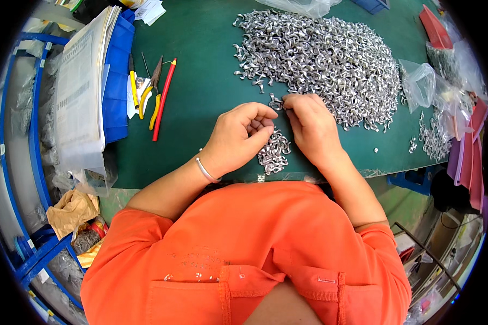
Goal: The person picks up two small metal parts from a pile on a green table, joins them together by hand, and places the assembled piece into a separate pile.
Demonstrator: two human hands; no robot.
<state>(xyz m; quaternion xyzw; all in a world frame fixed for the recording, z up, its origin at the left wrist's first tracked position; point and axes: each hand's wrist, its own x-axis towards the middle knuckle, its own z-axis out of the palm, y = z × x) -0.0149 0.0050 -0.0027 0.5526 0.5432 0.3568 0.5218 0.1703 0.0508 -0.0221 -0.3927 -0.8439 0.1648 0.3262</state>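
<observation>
A large heap of small curved silver metal pieces [325, 65] covers the back middle and right of the green table. My right hand [313, 130] rests at the heap's near left edge, fingertips bent down and pressed together beside a couple of loose metal pieces [276, 102]. Whatever they pinch is hidden. Just left of it, my left hand [237, 135] is curled, with thumb and forefinger drawn close; I cannot make out what is between them. Between my hands and my body lies a smaller pile of the same pieces [275, 153].
To the left lie yellow-handled pliers [155, 92] and a red pen [164, 100]. Beyond them stands a blue bin [117, 81] with papers [84, 81] against it. Clear plastic bags [420, 86] and linked metal parts [434, 138] are at the right. A small nut-like piece [376, 150] sits near the front edge.
</observation>
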